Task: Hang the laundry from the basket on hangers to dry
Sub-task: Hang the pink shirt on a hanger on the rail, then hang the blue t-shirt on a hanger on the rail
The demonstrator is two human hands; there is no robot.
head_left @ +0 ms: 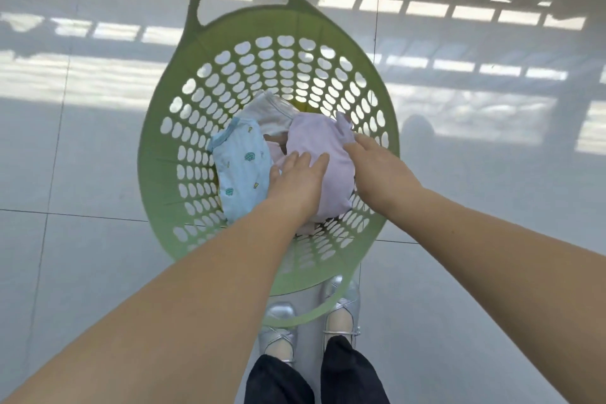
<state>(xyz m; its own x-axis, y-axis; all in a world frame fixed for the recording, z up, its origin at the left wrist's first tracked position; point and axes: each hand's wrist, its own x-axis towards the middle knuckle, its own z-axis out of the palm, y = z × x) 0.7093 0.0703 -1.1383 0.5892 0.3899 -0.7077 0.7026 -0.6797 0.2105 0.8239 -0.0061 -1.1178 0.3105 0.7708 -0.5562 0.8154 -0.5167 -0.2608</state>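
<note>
Tiled floor [98,272] | both arms down in basket [170,207] | left hand [296,182] flat, right hand [377,170] on lilac garment [314,141]

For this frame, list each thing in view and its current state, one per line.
Green basket: upright on the floor, holding laundry.
Lilac garment: in the basket, under both hands.
Blue printed garment: crumpled in the basket, beside the lilac one.
White garment: bunched behind them.
Left hand: fingers straight, on the lilac garment.
Right hand: at the lilac garment's edge; grip unclear.
</note>
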